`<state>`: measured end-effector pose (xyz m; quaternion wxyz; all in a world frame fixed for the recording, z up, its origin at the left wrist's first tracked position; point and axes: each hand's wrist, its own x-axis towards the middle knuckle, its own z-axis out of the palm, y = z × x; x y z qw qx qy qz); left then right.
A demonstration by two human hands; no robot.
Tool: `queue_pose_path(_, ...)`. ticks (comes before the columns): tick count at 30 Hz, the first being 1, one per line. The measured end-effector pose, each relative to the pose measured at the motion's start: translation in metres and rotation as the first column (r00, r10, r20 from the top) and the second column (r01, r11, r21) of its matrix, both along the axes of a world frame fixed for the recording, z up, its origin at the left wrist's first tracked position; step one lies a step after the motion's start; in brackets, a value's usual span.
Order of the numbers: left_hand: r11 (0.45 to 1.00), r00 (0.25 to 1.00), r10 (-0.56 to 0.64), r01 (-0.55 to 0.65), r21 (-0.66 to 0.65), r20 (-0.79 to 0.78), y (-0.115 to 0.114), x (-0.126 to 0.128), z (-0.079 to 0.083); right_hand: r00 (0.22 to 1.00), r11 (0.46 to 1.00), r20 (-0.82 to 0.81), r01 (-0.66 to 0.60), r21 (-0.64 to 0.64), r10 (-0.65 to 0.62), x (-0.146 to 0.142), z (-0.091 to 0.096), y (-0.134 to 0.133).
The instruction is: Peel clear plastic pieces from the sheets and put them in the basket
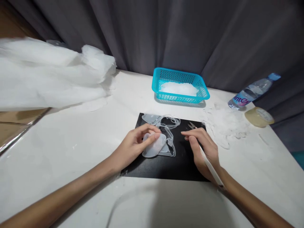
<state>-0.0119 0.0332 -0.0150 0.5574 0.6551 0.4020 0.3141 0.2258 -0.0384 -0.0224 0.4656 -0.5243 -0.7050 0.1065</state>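
Observation:
On a black mat (180, 164) in the middle of the white table lie several translucent white plastic pieces (166, 122). My left hand (135, 145) is closed over one oval piece (154, 147), its fingertips pinching the top edge. My right hand (204, 148) rests on the mat to the right, its fingers curled around a thin white stick-like tool (211, 166) that runs back along my wrist. Small metal snips (192, 125) lie just beyond my right fingertips.
A turquoise basket (204, 91) holding white material stands behind the mat. White scraps (224, 123) litter the table at right, by a tape roll (258, 116) and a water bottle (253, 91). A heap of white sheeting (47, 76) fills the far left. Dark curtains hang behind.

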Motion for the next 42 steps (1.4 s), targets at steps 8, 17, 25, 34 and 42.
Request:
queue_pose_path(8, 0.999, 0.999, -0.011, 0.013, 0.041, -0.031, 0.008, -0.007, 0.011, 0.989, 0.991, 0.104, -0.117, 0.071, 0.110, -0.014, 0.006, 0.010)
queue_pose_path(17, 0.966, 0.966, 0.222, -0.200, -0.161, 0.130, 0.011, -0.010, 0.019, 0.959, 0.960, 0.276, -0.138, 0.242, 0.068, -0.051, 0.003, 0.020)
queue_pose_path(25, 0.961, 0.946, 0.183, -0.115, -0.250, 0.268, 0.007, -0.010, 0.012, 0.905, 0.935, 0.425, -0.165, 0.314, 0.017, -0.050, -0.001, 0.027)
queue_pose_path(34, 0.970, 0.976, 0.062, -0.010, -0.243, 0.207, 0.014, -0.016, 0.014, 0.903, 0.932, 0.427, -0.197, 0.304, 0.052, -0.041, -0.004, 0.031)
queue_pose_path(42, 0.963, 0.993, -0.118, 0.118, -0.244, 0.013, 0.018, -0.023, 0.020, 0.867, 0.913, 0.496, -0.232, 0.336, 0.038, -0.032, -0.003, 0.032)
